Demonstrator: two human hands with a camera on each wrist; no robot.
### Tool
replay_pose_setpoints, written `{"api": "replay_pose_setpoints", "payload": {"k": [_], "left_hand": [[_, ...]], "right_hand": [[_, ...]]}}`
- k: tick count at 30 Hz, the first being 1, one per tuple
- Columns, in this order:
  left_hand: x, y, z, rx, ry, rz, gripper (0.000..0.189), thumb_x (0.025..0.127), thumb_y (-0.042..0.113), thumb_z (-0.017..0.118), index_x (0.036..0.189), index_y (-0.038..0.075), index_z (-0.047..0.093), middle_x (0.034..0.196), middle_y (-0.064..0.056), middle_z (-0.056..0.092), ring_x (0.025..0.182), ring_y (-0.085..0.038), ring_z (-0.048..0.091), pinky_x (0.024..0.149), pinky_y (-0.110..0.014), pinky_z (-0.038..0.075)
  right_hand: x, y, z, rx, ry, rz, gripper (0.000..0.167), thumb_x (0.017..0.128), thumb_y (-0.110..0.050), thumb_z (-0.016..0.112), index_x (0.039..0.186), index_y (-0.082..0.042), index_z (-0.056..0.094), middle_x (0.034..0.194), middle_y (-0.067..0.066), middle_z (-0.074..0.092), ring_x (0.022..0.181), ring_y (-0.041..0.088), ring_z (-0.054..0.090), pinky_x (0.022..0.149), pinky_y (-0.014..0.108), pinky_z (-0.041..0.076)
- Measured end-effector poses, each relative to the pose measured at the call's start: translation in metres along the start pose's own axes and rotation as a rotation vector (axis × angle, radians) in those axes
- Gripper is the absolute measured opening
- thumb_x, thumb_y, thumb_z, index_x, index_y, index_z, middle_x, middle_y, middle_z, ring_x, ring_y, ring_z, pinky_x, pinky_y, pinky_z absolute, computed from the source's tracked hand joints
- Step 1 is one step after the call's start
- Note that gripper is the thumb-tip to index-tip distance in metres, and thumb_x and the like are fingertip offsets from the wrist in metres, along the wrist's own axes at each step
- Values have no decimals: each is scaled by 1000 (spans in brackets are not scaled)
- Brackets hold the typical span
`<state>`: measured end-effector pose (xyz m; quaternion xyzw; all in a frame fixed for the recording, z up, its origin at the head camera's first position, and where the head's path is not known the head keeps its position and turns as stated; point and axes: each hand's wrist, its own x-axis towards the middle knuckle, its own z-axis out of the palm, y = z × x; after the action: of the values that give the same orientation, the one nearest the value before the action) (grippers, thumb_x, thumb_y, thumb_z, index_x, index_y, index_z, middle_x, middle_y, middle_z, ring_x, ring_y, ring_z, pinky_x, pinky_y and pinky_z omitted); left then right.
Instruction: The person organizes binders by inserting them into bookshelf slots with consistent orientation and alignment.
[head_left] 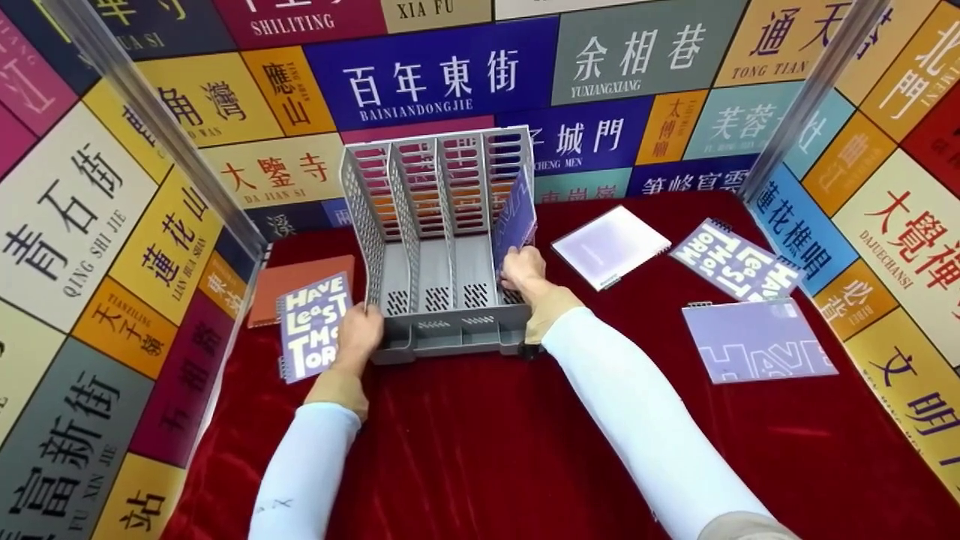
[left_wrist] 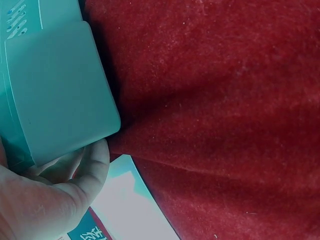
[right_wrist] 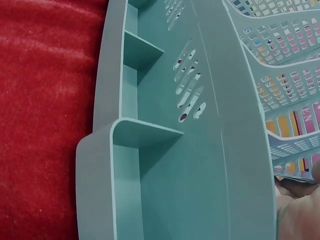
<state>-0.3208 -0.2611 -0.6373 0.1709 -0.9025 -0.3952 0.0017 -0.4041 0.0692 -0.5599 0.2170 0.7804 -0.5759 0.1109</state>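
Observation:
A grey desk file organizer (head_left: 431, 330) with upright perforated dividers stands on red cloth, slots facing me. My left hand (head_left: 360, 334) grips its left front corner; in the left wrist view the curled fingers (left_wrist: 92, 172) are against the organizer's side (left_wrist: 65, 95). My right hand (head_left: 523, 270) reaches into the rightmost slot and pinches the front edge of a purple notebook (head_left: 514, 210), which stands upright along the right wall. In the right wrist view only part of that hand (right_wrist: 302, 212) shows, beyond the organizer's front tray (right_wrist: 185, 165).
Left of the organizer, a purple lettered spiral notebook (head_left: 304, 322) overlaps an orange-brown notebook (head_left: 281, 274). To the right lie a pale notebook (head_left: 611, 244), a lettered notebook (head_left: 739, 259) and a purple notebook (head_left: 757, 341). Sign-printed walls (head_left: 450, 75) enclose the back and sides.

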Motion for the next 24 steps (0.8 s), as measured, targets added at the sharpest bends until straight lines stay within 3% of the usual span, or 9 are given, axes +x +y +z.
{"api": "replay_pose_setpoints", "payload": {"k": [2, 5, 9, 12, 16, 21, 24], "left_hand": [[-1, 0, 0, 22, 14, 17, 42, 107, 32, 45, 113, 0, 73, 128, -31, 73, 113, -49, 69, 103, -63, 54], [-7, 7, -4, 7, -3, -4, 46, 108, 32, 43, 119, -2, 72, 134, -31, 72, 120, -50, 68, 109, -63, 52], [-2, 2, 0, 3, -10, -20, 51, 109, 31, 40, 128, -5, 71, 141, -32, 70, 130, -52, 66, 115, -64, 50], [13, -15, 9, 18, 10, 7, 52, 108, 34, 39, 125, -4, 72, 138, -31, 72, 127, -51, 68, 111, -64, 53], [23, -26, 15, 15, 5, 19, 54, 109, 36, 39, 125, -3, 72, 136, -31, 72, 123, -49, 69, 110, -63, 53], [9, -9, 5, -14, -21, -18, 54, 109, 34, 41, 132, -5, 70, 142, -33, 70, 130, -51, 66, 117, -64, 50], [7, -7, 3, -12, -16, -13, 50, 109, 33, 40, 122, -4, 72, 137, -33, 71, 125, -51, 68, 114, -65, 51]], "right_hand": [[-10, -2, -4, -2, -7, -14, 40, 120, -26, 44, 144, -1, 64, 100, 8, 72, 77, 14, 74, 80, 33, 70], [-22, -4, -8, -3, -26, -42, 37, 117, -20, 44, 142, 0, 64, 99, 6, 69, 81, 12, 71, 89, 35, 70], [-29, -4, -12, -2, -65, -73, 36, 108, -7, 46, 137, 3, 64, 98, 7, 67, 83, 15, 71, 96, 43, 69], [-32, -4, -16, -3, -101, -92, 40, 102, -3, 48, 137, 5, 64, 101, 11, 69, 87, 19, 73, 98, 45, 68], [-36, -6, -26, 3, -168, -109, 44, 100, -2, 55, 142, 9, 62, 123, 25, 77, 109, 32, 81, 104, 48, 66], [-40, -11, -41, -8, -246, -116, 50, 102, -3, 63, 149, 12, 56, 142, 35, 72, 132, 46, 75, 111, 51, 63], [-42, -15, -50, -47, -284, -111, 52, 103, -5, 64, 150, 13, 54, 145, 34, 71, 135, 47, 73, 112, 51, 62]]}}
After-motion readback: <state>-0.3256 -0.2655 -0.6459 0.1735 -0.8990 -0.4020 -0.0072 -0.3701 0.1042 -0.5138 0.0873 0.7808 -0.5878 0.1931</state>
